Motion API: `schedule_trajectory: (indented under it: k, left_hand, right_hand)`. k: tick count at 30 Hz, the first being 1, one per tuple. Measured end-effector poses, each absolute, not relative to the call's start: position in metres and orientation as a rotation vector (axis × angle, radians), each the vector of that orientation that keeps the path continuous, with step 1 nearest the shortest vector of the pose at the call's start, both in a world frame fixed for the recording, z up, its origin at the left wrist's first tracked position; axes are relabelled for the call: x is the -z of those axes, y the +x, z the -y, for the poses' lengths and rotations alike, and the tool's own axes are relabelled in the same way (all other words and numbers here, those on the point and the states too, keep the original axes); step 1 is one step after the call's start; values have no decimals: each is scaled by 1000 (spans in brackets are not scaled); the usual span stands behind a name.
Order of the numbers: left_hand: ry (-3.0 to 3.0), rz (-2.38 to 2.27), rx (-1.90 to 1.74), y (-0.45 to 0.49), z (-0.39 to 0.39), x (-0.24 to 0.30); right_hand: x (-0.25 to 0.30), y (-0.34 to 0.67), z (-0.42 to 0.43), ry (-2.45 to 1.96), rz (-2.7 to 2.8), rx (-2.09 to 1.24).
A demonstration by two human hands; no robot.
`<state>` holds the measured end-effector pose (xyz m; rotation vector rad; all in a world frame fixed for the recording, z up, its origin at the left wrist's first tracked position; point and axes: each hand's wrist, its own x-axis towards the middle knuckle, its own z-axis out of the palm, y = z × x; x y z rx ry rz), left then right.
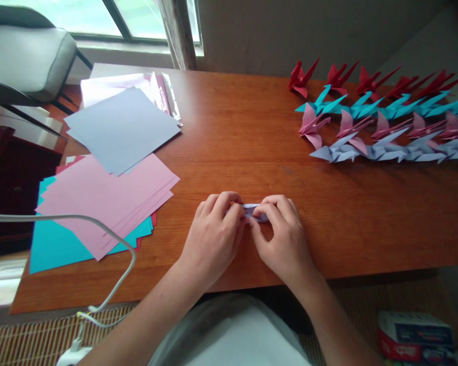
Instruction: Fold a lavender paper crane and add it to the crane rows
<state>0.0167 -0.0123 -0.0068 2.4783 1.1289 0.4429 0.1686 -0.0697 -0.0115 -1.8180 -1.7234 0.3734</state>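
My left hand (pixel 212 239) and my right hand (pixel 282 236) meet near the front of the wooden table (pixel 244 132). Both are curled and pinch a small folded lavender paper piece (pixel 253 209) pressed on the tabletop. Only a sliver of the paper shows between the fingertips; its shape is mostly hidden.
Loose sheets lie at left: lavender paper (pixel 122 127), pink paper (pixel 107 198), teal paper (pixel 53 249). Rows of folded cranes stand at the right: red cranes (pixel 370 79), teal cranes (pixel 381 107), pink cranes (pixel 366 124), lavender cranes (pixel 389 150). A white cable (pixel 110 239) crosses the front left; a grey chair (pixel 26 56) stands beyond.
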Motion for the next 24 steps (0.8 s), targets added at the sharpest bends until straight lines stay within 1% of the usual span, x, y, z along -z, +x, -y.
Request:
schedule_trajectory:
  k: [13,24]
  left_hand:
    - [2472,-1142,-432,18,13,7]
    - [2484,-1150,-448,17,13,10]
  right_hand:
    - [19,177,72,-1770,1684,-346]
    - [22,174,71,-1822,1737,-281]
